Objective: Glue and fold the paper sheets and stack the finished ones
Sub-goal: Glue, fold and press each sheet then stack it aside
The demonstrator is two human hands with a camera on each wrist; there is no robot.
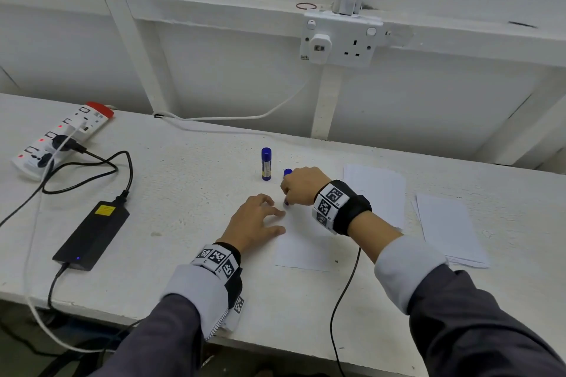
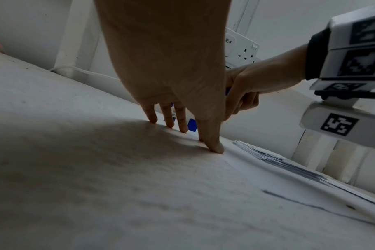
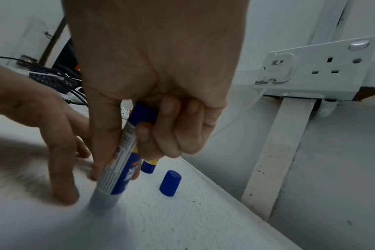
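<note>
Left hand (image 1: 256,222) presses straight fingers on the paper sheet (image 1: 301,249); right hand (image 1: 301,187) grips a glue stick (image 3: 118,169), tip down.

Even, bright head view with bowed edges; dim, soft wrist views, blurred near surfaces, shadows under fingers.

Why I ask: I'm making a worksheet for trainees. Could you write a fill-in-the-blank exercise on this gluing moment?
1. The right hand grips an uncapped ____ with its tip on the paper sheet.
2. The left hand holds the sheet down with its ____.
3. The loose blue cap lies on the ____.
4. A second, capped glue stick stands ____ on the table.

Missing words: glue stick; fingertips; table; upright
</note>
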